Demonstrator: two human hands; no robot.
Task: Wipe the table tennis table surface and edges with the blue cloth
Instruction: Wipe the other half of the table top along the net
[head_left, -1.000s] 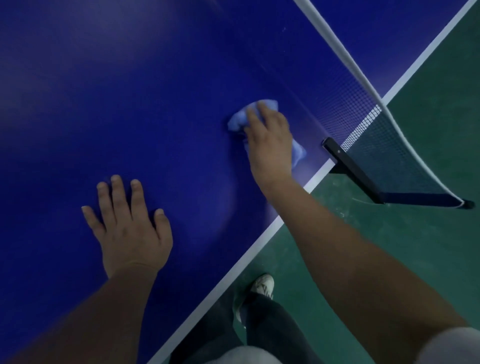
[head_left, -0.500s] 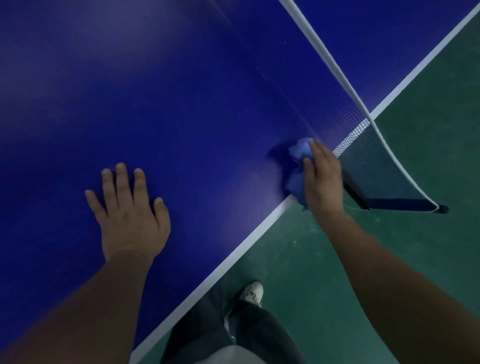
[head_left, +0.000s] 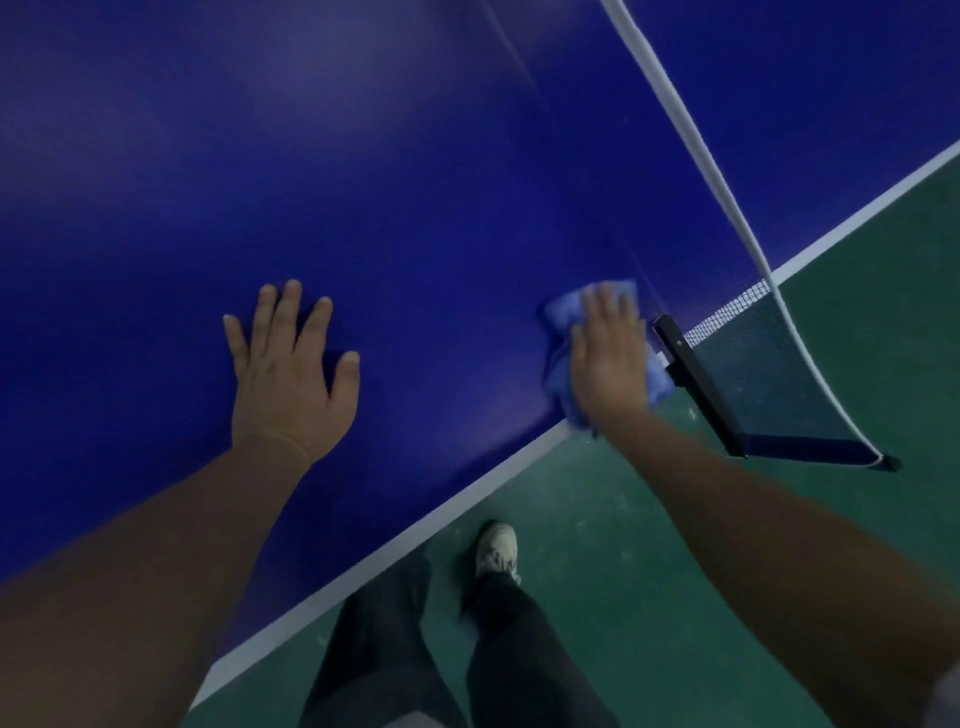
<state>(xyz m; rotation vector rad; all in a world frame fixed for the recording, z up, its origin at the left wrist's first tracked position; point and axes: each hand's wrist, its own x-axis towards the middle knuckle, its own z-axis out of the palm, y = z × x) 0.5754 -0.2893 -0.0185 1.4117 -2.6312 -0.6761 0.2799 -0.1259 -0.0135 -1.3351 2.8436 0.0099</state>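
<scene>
Table top: smooth, hard, deep blue w/ soft sheen, light patches reflecting; white painted edge line, matt. Blue cloth: soft, crumpled fabric, matt. Net: fine dark mesh w/ white woven tape along top. Net post: black, smooth, slight gloss; metal or plastic, can't tell. Floor: green, matt, scuffed w/ pale specks. Trousers: dark cloth

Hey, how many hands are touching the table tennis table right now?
2. The left hand rests flat on the blue table. The right hand presses the blue cloth near the white edge, beside the black net post.
</scene>
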